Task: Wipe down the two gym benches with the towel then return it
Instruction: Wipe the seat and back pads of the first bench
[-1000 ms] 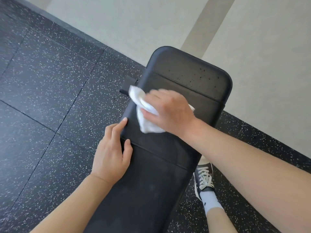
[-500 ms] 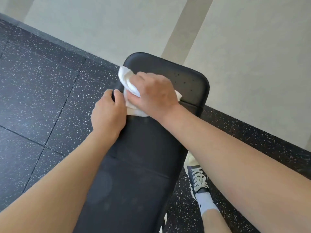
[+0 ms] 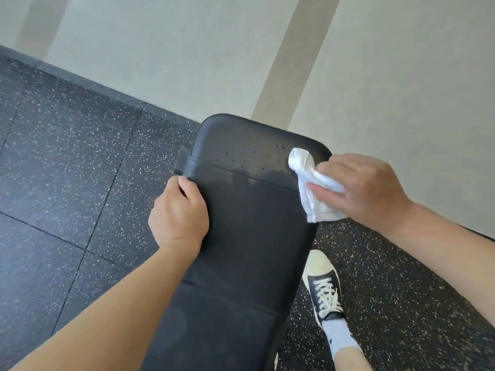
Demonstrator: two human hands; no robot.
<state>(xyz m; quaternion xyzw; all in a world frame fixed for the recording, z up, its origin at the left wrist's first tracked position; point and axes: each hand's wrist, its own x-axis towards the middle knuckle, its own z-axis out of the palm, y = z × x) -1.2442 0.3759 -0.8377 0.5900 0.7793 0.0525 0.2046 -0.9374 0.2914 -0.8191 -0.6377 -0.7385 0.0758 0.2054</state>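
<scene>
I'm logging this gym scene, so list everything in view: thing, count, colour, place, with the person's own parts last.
bench: one, black, centre, running away from the camera; droplets on its far pad
towel: one, white, bunched at the bench's right edge
floor tiles: many, black with white speckles, under the bench
pale floor: one area, grey-beige with a darker stripe, beyond the tiles
shoe: one, black with white toe and laces, right of the bench
sock: one, light grey, above the shoe
left hand: one, holds the bench's left edge
right hand: one, fingers grip the towel

bare forearms, black-white sneaker (image 3: 325, 289) — pale sock (image 3: 338, 334)
</scene>
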